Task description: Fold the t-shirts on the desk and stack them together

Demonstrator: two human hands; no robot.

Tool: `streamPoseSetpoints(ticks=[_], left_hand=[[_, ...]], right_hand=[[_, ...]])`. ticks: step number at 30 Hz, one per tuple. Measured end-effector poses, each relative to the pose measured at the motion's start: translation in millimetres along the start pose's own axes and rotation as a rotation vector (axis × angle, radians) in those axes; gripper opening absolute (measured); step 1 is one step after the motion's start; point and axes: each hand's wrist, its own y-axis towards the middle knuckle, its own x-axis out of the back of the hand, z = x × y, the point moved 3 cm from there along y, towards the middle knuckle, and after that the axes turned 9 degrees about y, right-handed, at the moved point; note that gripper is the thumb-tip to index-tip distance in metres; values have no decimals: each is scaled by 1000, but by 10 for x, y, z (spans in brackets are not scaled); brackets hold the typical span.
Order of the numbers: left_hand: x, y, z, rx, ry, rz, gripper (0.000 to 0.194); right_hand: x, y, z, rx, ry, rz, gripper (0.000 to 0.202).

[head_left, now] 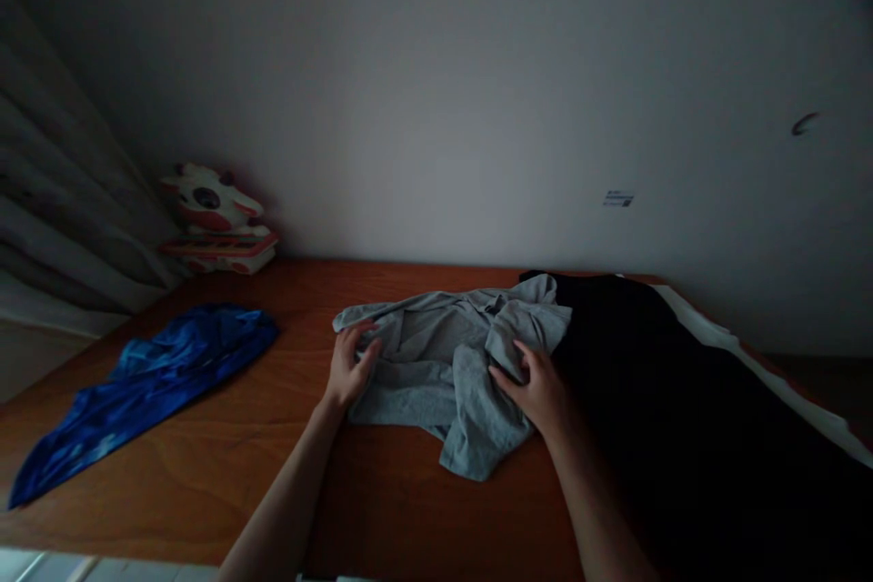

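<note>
A crumpled grey garment [423,391], perhaps a T-shirt, lies on the wooden tabletop in front of me, with a sleeve-like part hanging toward me. My left hand [349,368] touches its left edge, thumb and fingers apart. On the right side of the cloth rests my right hand [538,386], its thumb and index finger spread; the other fingers are partly hidden. The garment's right end overlaps a large black cloth [668,409].
A blue patterned cloth [156,373] lies at the left of the wooden table [225,464]. Behind it stands a cow-shaped toy keyboard [222,223] by a curtain [61,182]. The wall [436,91] bounds the back. White material [702,318] shows beyond the black cloth.
</note>
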Motion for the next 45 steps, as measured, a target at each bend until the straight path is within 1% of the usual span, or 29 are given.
streamPoseSetpoints(ticks=[2,3,5,7,9,11,12,14,15,17,18,19,20,21,23,24,26,27,28,30,31,32,33,35,39,41,43,44,45], left_hand=[[-98,-52,9,27,27,150,13],[-123,-68,20,48,28,196,15],[-130,-74,36,78,42,236,16],[-84,-51,38,93,56,217,19],[13,-12,28,110,-52,136,31],[143,22,10,113,-234,48,46],[215,34,1,112,-349,12,50],[352,49,-7,116,-601,-28,52],[412,53,-9,118,-728,-36,51],[496,53,-9,118,-948,-38,49],[509,50,-12,118,-988,-15,50],[499,45,-17,123,-979,26,51],[466,39,-24,133,-916,82,52],[416,31,-31,135,-788,137,53],[293,18,-42,105,-446,205,58],[232,14,-43,85,-297,208,57],[122,4,-41,4,-45,204,47],[69,-7,-39,-63,77,232,43],[15,-25,-33,-142,212,290,43],[-89,-84,0,-307,527,454,52],[-131,-120,23,-359,662,533,54],[-163,-153,43,-376,764,588,55],[-185,-182,50,-373,858,610,56],[-206,-230,11,-345,1056,571,56],[-148,-252,-223,-229,1433,408,56],[-62,-186,-327,-118,1560,386,56],[43,-67,-378,9,1649,383,60],[85,3,-384,38,1678,382,59],[110,71,-377,24,1687,388,54]], right_hand=[[-48,-12,-25,43,-64,52,56],[-64,-18,-44,49,-70,69,50],[-71,-28,-82,29,-35,78,47],[-45,-32,-141,-74,20,44,49],[21,-33,-230,-256,73,-74,55],[117,-41,-329,-425,138,-283,59],[165,-46,-375,-485,180,-401,59],[233,-55,-459,-574,270,-587,56],[250,-56,-496,-619,308,-637,55],[258,-54,-549,-697,355,-663,53],[256,-50,-560,-719,364,-652,54],[251,-47,-561,-731,367,-636,54],[245,-47,-553,-736,372,-624,55],[237,-47,-534,-736,372,-607,56],[205,-44,-464,-715,327,-506,60],[181,-38,-415,-683,268,-421,64],[119,-20,-304,-566,85,-216,69],[86,-13,-254,-490,-13,-122,68],[57,-9,-215,-420,-94,-53,64],[20,-8,-181,-320,-191,18,52],[10,-11,-187,-297,-210,31,47],[5,-15,-202,-288,-215,35,43],[3,-20,-224,-287,-214,34,40],[0,-32,-269,-290,-201,36,40],[-2,-51,-338,-320,-142,38,43],[6,-56,-370,-376,-92,18,46],[19,-56,-399,-447,-38,-14,48],[26,-54,-408,-474,-14,-28,49],[31,-50,-414,-492,8,-36,51]])
